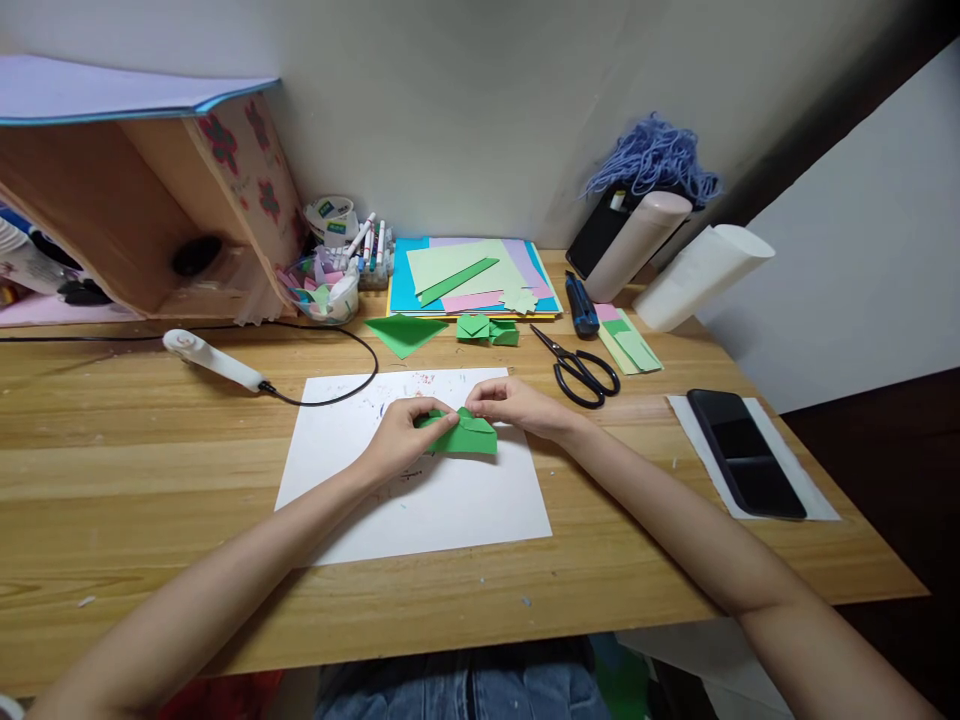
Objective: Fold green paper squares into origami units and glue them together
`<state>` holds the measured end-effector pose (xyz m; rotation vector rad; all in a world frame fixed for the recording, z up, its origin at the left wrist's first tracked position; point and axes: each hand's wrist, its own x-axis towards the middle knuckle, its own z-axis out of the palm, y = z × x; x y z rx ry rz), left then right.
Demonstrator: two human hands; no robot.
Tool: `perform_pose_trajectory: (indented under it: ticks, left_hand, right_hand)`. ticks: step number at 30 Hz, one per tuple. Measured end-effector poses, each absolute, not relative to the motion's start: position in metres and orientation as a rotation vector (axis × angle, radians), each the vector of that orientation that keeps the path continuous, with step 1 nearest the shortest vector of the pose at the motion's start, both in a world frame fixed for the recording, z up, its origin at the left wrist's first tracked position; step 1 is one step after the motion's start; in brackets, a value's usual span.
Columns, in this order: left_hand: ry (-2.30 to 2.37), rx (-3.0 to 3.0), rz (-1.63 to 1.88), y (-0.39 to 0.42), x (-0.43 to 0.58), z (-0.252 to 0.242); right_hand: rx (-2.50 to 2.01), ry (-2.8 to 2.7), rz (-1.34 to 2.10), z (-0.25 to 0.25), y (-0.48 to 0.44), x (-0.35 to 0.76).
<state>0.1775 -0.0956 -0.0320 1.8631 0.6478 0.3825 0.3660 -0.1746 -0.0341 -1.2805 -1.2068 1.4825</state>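
Note:
A folded piece of green paper [471,436] lies on a white sheet [420,490] in the middle of the wooden desk. My left hand [405,436] pinches its left end, thumb and fingers closed on the paper. My right hand [517,403] grips the top right edge of the same piece, fingers curled onto the fold. Both forearms reach in from the near edge.
Black scissors [579,372] and a blue cutter [580,304] lie right of the hands. Green paper pieces [486,329], a green triangle [405,333] and a coloured paper stack [472,275] sit behind. A phone [744,452] lies at right, a white corded tool [214,361] at left.

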Motion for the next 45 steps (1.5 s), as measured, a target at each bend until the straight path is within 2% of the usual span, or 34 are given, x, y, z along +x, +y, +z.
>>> perform_pose_trajectory:
  ticks: [5,23,45]
  left_hand:
    - [0.686,1.836,0.424,-0.094,0.179,-0.034]
    - [0.689,1.569,0.365,-0.092,0.181,-0.027]
    - [0.663,1.621,0.416,-0.094,0.178,-0.035]
  right_hand:
    - [-1.298,-1.211,1.474,-0.037,-0.174,0.365]
    - [-1.377,-1.139,1.11,-0.041,-0.176,0.346]
    - [-1.531,-1.183,1.059,-0.039,-0.179,0.342]
